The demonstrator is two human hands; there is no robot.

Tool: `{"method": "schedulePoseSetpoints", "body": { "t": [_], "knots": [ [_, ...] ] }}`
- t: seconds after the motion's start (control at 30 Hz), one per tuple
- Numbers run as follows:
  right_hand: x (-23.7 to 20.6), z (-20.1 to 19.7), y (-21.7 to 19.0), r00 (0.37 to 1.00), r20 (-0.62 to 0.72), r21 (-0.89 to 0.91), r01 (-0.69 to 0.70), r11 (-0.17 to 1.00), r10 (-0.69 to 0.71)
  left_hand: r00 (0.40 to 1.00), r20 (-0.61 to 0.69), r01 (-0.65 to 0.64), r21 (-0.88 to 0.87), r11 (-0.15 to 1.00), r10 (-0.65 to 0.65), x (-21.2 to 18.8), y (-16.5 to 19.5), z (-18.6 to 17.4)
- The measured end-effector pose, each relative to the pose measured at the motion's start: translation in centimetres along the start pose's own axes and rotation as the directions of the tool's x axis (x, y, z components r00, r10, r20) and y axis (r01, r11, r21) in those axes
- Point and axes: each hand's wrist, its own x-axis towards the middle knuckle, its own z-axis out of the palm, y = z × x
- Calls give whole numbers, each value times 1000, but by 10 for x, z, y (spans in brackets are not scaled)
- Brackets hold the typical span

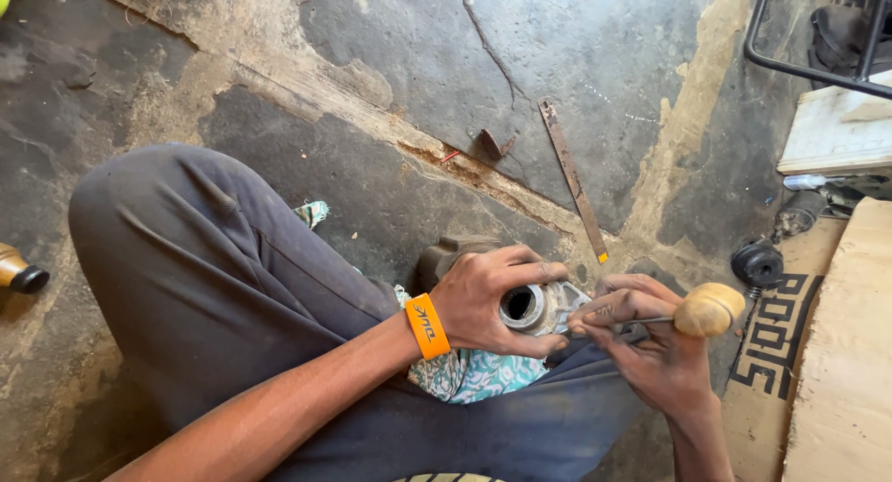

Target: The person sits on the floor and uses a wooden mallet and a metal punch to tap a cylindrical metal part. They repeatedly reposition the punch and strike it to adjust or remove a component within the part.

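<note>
1. We see our left hand (483, 301) wrapped around a grey metal housing (544, 307) with a round bore facing up, fingers curled over its top and thumb beneath.
2. The housing sits above our lap, over a patterned teal cloth (474, 375) lying on our dark trousers (223, 287).
3. Our right hand (646, 338) pinches the thin shaft of a wooden-handled tool (708, 309), whose tip meets the housing's right edge; the pale rounded handle sticks out past our fingers.
4. An orange wristband (426, 326) circles our left wrist.
5. On the cracked concrete floor (557, 64) lies a rusty flat metal strip (571, 177), well apart from the hands.
6. A black rubber part (757, 263) rests near printed cardboard (776, 352) to the right.
</note>
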Motion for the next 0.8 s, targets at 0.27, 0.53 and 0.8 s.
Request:
{"method": "schedulePoseSetpoints", "body": {
  "t": [0.27,0.53,0.8],
  "knots": [
    [3,0,-4,999,-35,32,-23,999,24,1000,15,22,-15,1000,-22,0,1,0],
    [3,-3,-2,1000,5,0,-13,1000,13,1000,-6,8,-17,1000,-8,0,2,-1],
    [-6,4,11,992,-97,74,-77,994,84,1000,-1,12,-1,1000,-12,1,3,-2]
  ]
}}
